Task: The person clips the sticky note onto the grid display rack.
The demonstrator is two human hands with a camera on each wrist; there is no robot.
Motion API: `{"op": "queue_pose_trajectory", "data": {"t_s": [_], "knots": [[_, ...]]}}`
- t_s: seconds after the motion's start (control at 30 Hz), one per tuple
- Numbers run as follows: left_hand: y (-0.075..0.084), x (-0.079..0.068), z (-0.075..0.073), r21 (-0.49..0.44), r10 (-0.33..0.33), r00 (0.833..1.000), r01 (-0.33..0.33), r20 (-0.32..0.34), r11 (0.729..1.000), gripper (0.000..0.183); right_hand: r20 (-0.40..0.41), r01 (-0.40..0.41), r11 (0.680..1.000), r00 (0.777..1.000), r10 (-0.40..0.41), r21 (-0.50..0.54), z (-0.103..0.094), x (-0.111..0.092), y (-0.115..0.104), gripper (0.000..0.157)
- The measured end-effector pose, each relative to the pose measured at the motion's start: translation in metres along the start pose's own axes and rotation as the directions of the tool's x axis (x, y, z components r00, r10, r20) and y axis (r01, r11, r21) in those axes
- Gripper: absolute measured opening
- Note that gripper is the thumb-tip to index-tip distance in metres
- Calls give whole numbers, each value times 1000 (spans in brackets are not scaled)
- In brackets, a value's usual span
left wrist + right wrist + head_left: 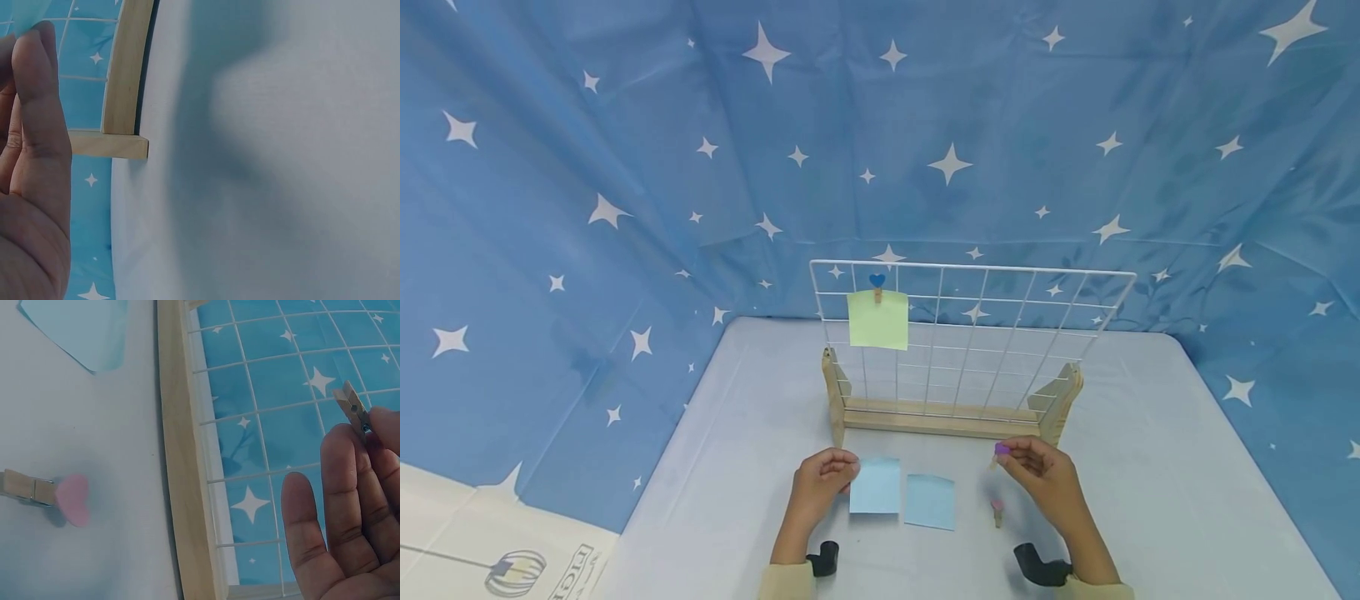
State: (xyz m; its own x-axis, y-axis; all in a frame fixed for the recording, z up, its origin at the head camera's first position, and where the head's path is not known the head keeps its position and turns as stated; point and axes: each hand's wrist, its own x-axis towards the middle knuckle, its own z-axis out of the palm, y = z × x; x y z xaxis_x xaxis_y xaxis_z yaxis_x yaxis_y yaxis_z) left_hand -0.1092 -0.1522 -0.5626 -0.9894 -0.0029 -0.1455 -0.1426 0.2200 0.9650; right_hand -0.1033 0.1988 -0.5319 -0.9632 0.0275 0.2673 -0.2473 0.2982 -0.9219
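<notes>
My left hand (823,482) pinches a light blue sticky note (876,487) by its left edge; in the left wrist view only a corner of the note (31,14) shows above the fingertips. A second blue sticky note (930,502) lies on the table just right of it. Between thumb and fingers, my right hand (1043,477) pinches a small wooden clothespin (354,411) with a purple top (1002,448). Its wooden jaws point away from the fingers. Below that hand, a clothespin with a pink heart (74,500) lies on the table.
Behind the hands stands a white wire grid (970,350) on a wooden base (940,421). A yellow-green note (878,323) hangs at its upper left from a clothespin with a blue heart (877,282). A blue star-patterned cloth (880,125) covers the wall behind the white table (760,392).
</notes>
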Motion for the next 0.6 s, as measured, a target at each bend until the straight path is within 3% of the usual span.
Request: {"op": "queue_pose_trajectory", "data": {"t_s": [0.6], "knots": [[16,-3,2,-19,29,1000,-29,-11,999,17,8,73,997,997,-73,-12,-4,2,-9,16]]}}
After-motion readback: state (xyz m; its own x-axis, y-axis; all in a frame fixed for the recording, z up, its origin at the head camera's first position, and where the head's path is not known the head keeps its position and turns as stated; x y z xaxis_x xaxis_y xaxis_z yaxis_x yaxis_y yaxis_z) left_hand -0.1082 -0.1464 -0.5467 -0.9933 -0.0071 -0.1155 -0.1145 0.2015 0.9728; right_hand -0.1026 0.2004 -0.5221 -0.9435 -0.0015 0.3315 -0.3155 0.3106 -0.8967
